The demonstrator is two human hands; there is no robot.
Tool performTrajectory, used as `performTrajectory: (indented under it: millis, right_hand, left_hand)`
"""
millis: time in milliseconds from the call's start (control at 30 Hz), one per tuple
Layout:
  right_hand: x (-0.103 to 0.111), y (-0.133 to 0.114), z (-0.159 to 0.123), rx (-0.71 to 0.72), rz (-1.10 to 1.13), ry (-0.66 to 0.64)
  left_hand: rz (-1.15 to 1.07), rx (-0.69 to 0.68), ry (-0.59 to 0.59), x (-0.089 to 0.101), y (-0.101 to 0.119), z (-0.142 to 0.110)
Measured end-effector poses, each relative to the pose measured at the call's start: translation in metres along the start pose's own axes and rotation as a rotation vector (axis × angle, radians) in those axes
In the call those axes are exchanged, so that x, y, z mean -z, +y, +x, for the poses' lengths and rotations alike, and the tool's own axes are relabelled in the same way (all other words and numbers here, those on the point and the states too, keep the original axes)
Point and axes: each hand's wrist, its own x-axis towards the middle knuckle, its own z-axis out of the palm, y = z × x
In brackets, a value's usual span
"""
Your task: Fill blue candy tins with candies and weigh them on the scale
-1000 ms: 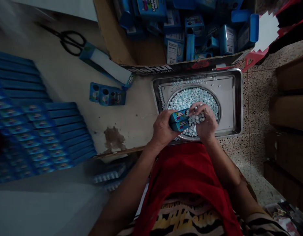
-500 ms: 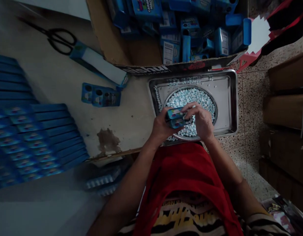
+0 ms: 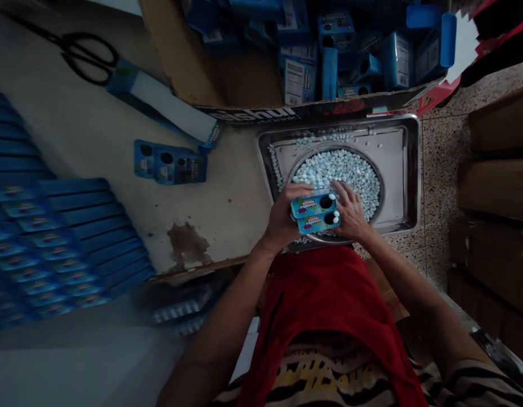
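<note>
My left hand (image 3: 282,217) and my right hand (image 3: 350,215) both grip a pair of small blue candy boxes (image 3: 315,213), held flat side by side above a round metal bowl (image 3: 374,169). Each box shows a round window hole with a white candy in it. The bowl is heaped with small pale blue and white candies (image 3: 341,169) and sits in a rectangular steel tray (image 3: 407,169). More loose candies lie along the tray's far and left edges.
A cardboard carton (image 3: 189,62) full of empty blue boxes stands behind the tray. Rows of flat blue boxes (image 3: 53,237) fill the left. Two joined blue boxes (image 3: 170,163), a long blue-white carton (image 3: 168,110) and black scissors (image 3: 81,53) lie on the table. Speckled floor lies right.
My right hand, earlier cupped full of candies against the box ends, has dropped them and now holds the boxes' right side. The boxes have turned face up, showing their window holes.
</note>
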Motion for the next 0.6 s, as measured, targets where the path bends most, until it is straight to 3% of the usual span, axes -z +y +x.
performTrajectory:
  millis: [100,233,333,433,500,600]
  right_hand:
    - [-0.004,0.002,0.029,-0.033,-0.048,-0.013]
    - [-0.005,0.012,0.06,-0.246,0.161,0.149]
    - [0.005,0.006,0.064,-0.434,0.626,0.348]
    - [0.03,-0.018,0.055,-0.54,1.227,0.44]
    - [0.05,-0.04,0.047,-0.498,1.494,0.464]
    - [0.072,-0.07,0.042,-0.342,1.605,0.538]
  left_hand:
    - [0.025,0.063,0.01,0.01,0.003,-0.008]
    - [0.102,0.169,0.038,0.019,0.007,-0.021]
    - [0.172,0.184,0.012,0.019,0.011,-0.025]
    - [0.288,0.213,0.005,0.014,0.013,-0.022]
    - [0.354,0.22,-0.002,0.009,0.014,-0.018]
    - [0.406,0.189,-0.027,0.001,0.016,-0.012]
